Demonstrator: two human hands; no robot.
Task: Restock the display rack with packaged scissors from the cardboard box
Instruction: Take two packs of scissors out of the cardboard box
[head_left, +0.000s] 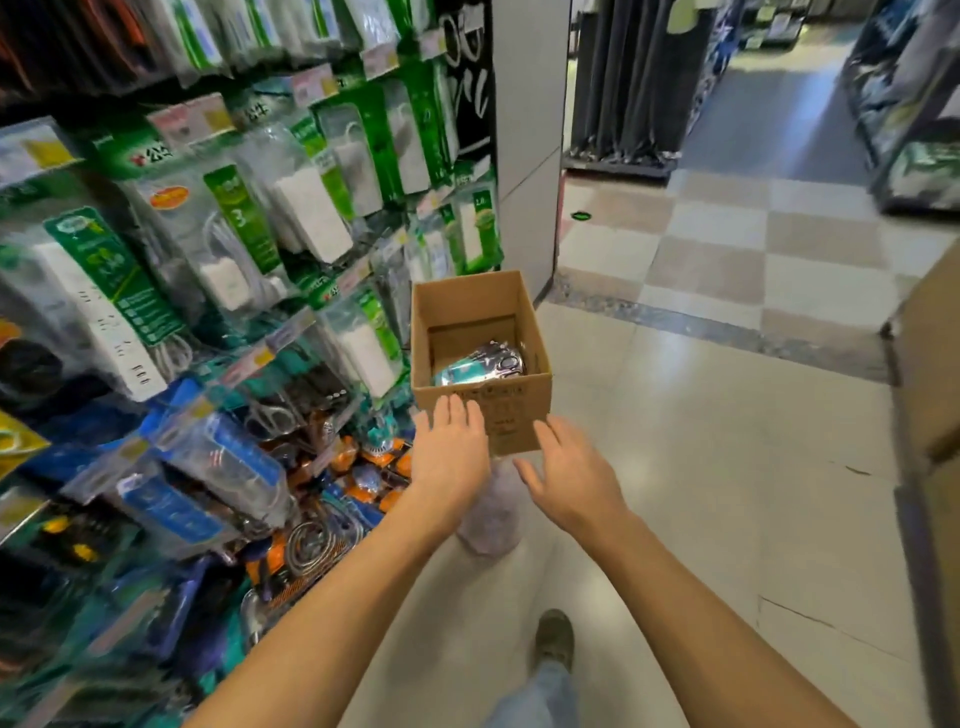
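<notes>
Packaged scissors (480, 362) lie at the bottom of the open cardboard box (480, 410), on the floor at 12 o'clock from your hands. Left hand (451, 456): fingers straight, close together, over the box's near wall; contact cannot be told. Right hand (571, 475): fingers loosely spread, holding nothing, at the box's near corner. Judgement: packs light, glossy, likely slippery; pinch the stiff card edge. Display rack (218, 291) at 9 o'clock.

Quick count — one cardboard box (480, 364), two hands: left (451, 457), right (571, 480). One shoe (555, 639). Shiny packets (480, 364) inside the box — too jumbled to count. Rack packs, same.
</notes>
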